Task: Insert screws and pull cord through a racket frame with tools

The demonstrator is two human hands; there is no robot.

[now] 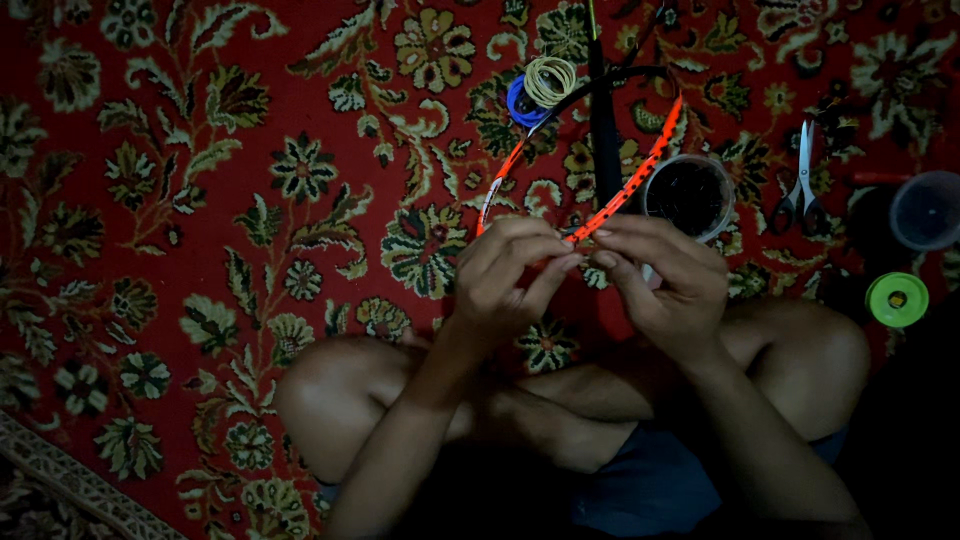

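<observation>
Both hands meet at the near rim of an orange and black racket frame, which lies flat on the red patterned carpet just in front of the seated person's crossed legs. The left hand is curled, with thumb and fingers pinched together on the frame's edge. The right hand is likewise half-closed, its fingertips pressed to the same stretch of rim, close against those of the left; whether a string lies between the fingers cannot be told in the dim light. A black shaft runs away from the hands across the hoop toward the top of the view. At the far end of the frame sit a blue coil and a pale yellow coil, the two overlapping. Just right of the frame, partly behind the right hand, stands a round dark-filled container. Further right lie scissors, then a clear cup, and below it a green spool, all well apart from the hands.
</observation>
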